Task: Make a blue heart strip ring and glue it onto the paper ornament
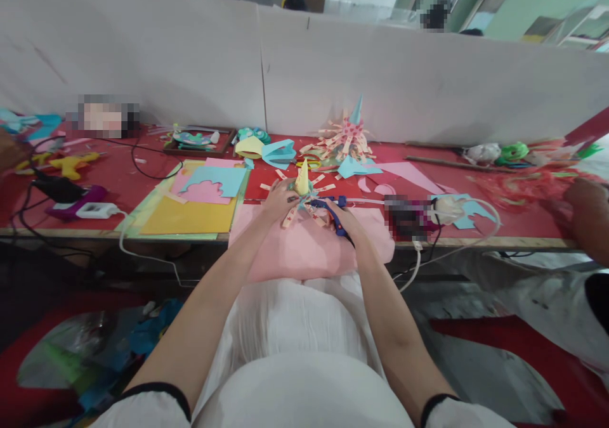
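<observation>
In front of me lies a paper craft with a yellow cone (302, 179) standing up from its middle and cream strips (290, 217) with red marks fanning out around it. My left hand (280, 201) is at its left side, fingers closed on the paper close to the cone's base. On the right, my right hand (348, 222) is wrapped round a blue glue gun (337, 215), whose front points left toward the strips. Part of the glue gun is hidden by my fingers. Under the craft is a pink cloth (304, 247) that hangs over the table's front edge.
A similar craft with a blue cone (356, 111) stands behind. Coloured paper sheets (200, 215) lie left, beside a yellow glue gun (73, 163) and a purple power strip (78, 205). White cable (497, 222) loops at right. Another person's arm (587, 219) reaches in.
</observation>
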A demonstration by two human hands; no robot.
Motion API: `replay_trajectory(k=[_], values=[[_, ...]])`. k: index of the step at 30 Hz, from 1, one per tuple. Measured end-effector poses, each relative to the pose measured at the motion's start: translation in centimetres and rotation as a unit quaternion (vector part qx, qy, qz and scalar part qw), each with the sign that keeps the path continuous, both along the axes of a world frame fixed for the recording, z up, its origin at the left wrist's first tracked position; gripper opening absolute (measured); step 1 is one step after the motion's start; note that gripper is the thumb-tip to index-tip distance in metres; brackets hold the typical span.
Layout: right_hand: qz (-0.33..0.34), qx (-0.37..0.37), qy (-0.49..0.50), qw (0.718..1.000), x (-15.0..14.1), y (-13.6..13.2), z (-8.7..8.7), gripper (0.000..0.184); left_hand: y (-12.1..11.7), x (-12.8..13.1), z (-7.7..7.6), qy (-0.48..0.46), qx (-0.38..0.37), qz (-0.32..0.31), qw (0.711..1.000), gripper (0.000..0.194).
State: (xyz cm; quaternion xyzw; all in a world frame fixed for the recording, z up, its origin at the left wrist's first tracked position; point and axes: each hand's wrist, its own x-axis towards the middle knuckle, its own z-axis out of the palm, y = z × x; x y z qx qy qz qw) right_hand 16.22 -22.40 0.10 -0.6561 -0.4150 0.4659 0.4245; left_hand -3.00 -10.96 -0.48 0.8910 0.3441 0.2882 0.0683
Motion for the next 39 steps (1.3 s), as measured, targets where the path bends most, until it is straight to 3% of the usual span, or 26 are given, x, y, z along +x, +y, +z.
replay_trajectory(k=[30,39], values=[[0.004,0.004,0.001,1.000,-0.2,-0.3,0.4,0.049,-0.2,0.1,0.3,0.016,-0.016,0.008,1.000,0.015],[-0.005,-0.018,0.031,0.999,0.8,-0.2,2.2,0.047,-0.3,0.0,0.1,-0.019,-0.030,0.027,0.999,0.022]])
